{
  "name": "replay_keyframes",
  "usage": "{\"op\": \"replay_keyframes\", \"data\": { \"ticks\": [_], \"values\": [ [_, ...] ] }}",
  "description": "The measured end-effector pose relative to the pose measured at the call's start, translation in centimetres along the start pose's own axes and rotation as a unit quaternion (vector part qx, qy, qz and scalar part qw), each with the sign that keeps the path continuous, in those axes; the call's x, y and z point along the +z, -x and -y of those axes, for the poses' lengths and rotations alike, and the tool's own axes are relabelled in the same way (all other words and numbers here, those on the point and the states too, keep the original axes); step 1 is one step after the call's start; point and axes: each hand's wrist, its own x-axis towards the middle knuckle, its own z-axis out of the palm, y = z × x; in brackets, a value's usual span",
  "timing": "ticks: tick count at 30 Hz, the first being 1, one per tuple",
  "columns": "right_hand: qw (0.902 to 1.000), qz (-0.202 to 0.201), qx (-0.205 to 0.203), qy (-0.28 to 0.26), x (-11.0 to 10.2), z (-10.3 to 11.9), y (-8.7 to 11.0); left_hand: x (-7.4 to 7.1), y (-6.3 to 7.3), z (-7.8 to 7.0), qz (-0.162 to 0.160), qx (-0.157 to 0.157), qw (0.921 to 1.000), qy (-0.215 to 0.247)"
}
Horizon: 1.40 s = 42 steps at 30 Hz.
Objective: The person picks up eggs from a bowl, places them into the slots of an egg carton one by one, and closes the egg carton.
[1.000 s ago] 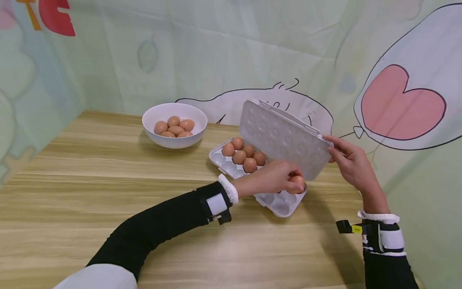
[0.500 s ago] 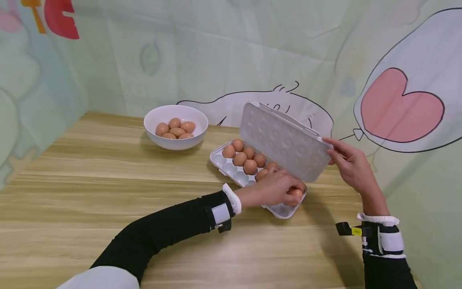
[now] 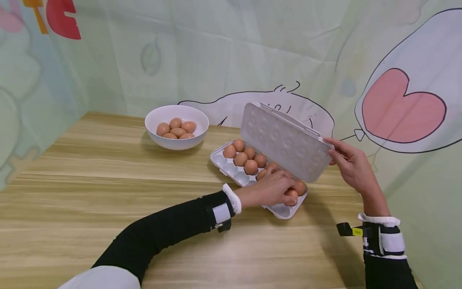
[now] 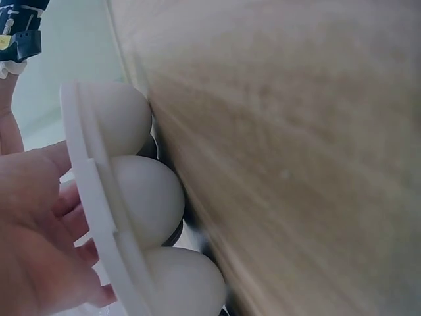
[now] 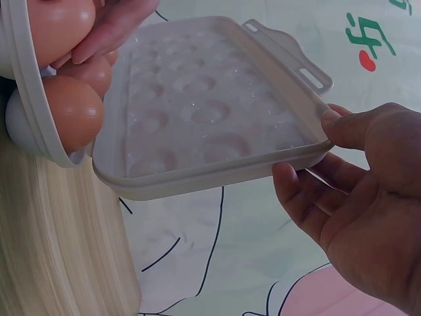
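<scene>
Just changed: Against a second ago, the egg (image 3: 291,198) at my fingers sits lower and nearer, and the corner egg (image 3: 299,187), covered then, shows just beside it. The lid (image 3: 281,140) and the white bowl (image 3: 177,145) stand much as they did.
What it means: I judge this egg is at, or almost at, its pocket in the middle row; whether it bears on the pocket's floor I cannot tell (my own knuckles block the view).
Left fingers: My left hand (image 3: 270,187) reaches over the carton (image 3: 229,167) from the near left, curled round the egg with little gap, thumb against its left side. As far as the head view shows, I have not let go.
Right fingers: My right hand (image 3: 355,166) pinches the lid's right corner, thumb on one side of its rim and fingertips on the other, holding it tilted up along the carton's far side.
Egg's place: Right end of the carton, on the near side of the corner egg.
Carton: Slantwise on the wooden table (image 3: 108,180), far left to near right, with other eggs (image 3: 250,167) in its far and middle rows.
Bowl: Far left, apart from the carton, with bowl eggs (image 3: 178,132) inside.
</scene>
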Motion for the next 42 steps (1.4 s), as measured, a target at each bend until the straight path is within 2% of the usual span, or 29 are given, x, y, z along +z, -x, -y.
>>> {"op": "replay_keyframes", "data": {
  "ticks": [11, 18, 21, 26, 28, 35, 38, 42],
  "values": [
    [1.0000, -0.002, 0.001, 0.002, 0.1, 0.2, 0.0, 0.1, 0.2, -0.4, 0.015, -0.018, 0.9996, -0.019],
    [1.0000, -0.002, 0.000, 0.006, 0.2, 0.1, 0.0, -0.2, 0.3, -0.2, -0.002, -0.012, 0.9996, -0.025],
    [1.0000, -0.002, -0.001, 0.008, 0.2, 0.0, 0.1, -0.8, 0.4, 0.3, -0.002, -0.002, 0.9999, -0.016],
    [0.9999, -0.002, -0.003, 0.011, 0.1, -0.1, 0.0, -2.1, 0.5, 1.4, -0.003, 0.037, 0.9992, -0.012],
    [0.9999, -0.002, -0.003, 0.012, 0.1, -0.1, 0.0, -2.7, 0.6, 1.9, 0.003, 0.033, 0.9993, -0.018],
    [1.0000, -0.003, -0.004, 0.005, 0.2, -0.1, 0.0, -4.4, 1.4, 3.8, 0.042, -0.020, 0.9970, -0.062],
    [1.0000, -0.003, -0.006, 0.001, 0.2, -0.1, 0.0, -5.2, 1.8, 5.0, 0.043, -0.033, 0.9956, -0.076],
    [1.0000, -0.003, -0.006, 0.001, 0.1, 0.0, 0.0, -6.3, 2.3, 6.8, 0.042, -0.056, 0.9950, -0.071]
  ]
}}
